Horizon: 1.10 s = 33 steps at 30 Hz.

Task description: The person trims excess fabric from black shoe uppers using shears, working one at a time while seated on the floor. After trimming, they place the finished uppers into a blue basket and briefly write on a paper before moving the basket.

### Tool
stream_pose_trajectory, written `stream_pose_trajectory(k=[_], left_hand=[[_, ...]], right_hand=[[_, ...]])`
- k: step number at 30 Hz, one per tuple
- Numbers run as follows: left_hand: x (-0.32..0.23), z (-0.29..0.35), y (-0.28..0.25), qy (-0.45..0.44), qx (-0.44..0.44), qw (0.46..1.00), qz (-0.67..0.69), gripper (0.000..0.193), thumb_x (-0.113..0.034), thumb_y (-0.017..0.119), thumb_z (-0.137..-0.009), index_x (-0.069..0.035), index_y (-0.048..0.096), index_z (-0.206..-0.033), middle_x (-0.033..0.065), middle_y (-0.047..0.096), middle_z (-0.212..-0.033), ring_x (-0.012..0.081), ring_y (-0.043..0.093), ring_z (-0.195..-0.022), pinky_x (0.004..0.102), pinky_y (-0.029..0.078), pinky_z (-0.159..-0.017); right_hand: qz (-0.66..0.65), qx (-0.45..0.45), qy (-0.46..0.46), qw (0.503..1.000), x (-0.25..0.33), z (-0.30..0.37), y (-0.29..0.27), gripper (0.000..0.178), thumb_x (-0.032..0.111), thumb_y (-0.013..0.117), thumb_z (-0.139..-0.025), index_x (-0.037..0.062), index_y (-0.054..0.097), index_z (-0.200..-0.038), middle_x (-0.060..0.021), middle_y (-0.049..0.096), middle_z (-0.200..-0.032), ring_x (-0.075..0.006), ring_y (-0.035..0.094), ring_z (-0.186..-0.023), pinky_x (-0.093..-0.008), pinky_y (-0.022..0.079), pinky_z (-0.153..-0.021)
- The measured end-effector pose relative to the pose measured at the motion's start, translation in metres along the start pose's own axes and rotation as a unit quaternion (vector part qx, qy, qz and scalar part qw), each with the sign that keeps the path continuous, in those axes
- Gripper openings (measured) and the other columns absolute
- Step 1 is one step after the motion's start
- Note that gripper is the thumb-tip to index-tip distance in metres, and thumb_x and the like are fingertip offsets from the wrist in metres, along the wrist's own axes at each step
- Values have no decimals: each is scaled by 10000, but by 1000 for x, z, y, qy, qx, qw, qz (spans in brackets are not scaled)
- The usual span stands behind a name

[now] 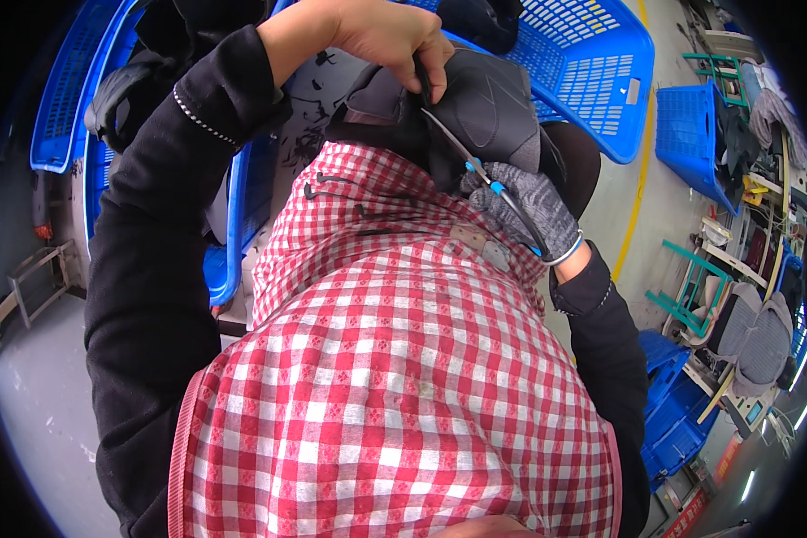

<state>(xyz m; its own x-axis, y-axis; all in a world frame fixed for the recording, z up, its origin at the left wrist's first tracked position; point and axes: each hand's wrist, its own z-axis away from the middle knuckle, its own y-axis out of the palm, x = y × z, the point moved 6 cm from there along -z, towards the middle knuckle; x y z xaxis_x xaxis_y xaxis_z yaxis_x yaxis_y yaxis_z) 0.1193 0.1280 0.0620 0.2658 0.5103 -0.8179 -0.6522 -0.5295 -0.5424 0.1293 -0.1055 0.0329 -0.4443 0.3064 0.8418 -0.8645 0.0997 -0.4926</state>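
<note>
My left hand (387, 38) is bare. Its thumb and fingers pinch a narrow black strip (424, 82) at the edge of a dark padded cover (491, 100) with stitched seams, which lies across my lap. My right hand (540, 208), in a grey knitted glove, is closed around the handles of a pair of scissors (462, 154) with blue and black grips. The blades point up and left, their tips just below the pinched strip. Whether the tips touch the strip I cannot tell.
A blue plastic basket (596, 76) stands beyond my lap, holding dark material. More blue crates (70, 85) with black pieces are at the left. Black scraps (312, 112) litter the floor, and thread bits lie on my checked apron (377, 359). Benches fill the right side.
</note>
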Motion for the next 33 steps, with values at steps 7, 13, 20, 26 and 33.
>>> stream_pose_trajectory(k=[7,13,20,26,33], left_hand=[[-11,13,-3,-20,-89,995,26,193,-47,725,-882,-51,781,-1067,116,679,-989,257,631,-931,347,493,-827],[-2,30,4,-6,-340,940,24,243,-35,754,-857,-44,771,-1099,91,691,-1001,222,659,-967,314,517,-903],[-92,-5,83,-153,-475,862,-91,389,-90,766,-884,-69,676,-1261,69,573,-1040,193,630,-991,309,507,-914],[-82,12,33,-80,-433,895,-65,448,-223,785,-928,-56,639,-1318,90,647,-1238,220,639,-1148,339,565,-939],[-67,13,2,-188,-428,883,41,757,-184,865,-782,78,487,-1384,219,664,-1158,249,659,-1039,350,515,-922]], right_hand=[[117,-4,-100,988,22,11,-9,501,367,841,-836,13,705,-1164,-154,748,-1022,-306,743,-886,-363,582,-790],[-510,-151,77,843,-25,34,-6,242,138,682,-986,47,621,-1201,-77,672,-914,-114,612,-715,-251,520,-638],[-337,-441,4,832,-48,24,-51,352,117,747,-931,11,574,-1219,-134,706,-904,-170,662,-665,-293,557,-596],[-120,-409,48,903,3,9,-75,518,204,860,-821,25,621,-1245,-72,627,-910,-169,650,-771,-302,561,-721],[-105,-276,-27,955,56,-6,-86,487,167,821,-866,60,609,-1292,-79,717,-1043,-154,693,-838,-278,557,-676]])
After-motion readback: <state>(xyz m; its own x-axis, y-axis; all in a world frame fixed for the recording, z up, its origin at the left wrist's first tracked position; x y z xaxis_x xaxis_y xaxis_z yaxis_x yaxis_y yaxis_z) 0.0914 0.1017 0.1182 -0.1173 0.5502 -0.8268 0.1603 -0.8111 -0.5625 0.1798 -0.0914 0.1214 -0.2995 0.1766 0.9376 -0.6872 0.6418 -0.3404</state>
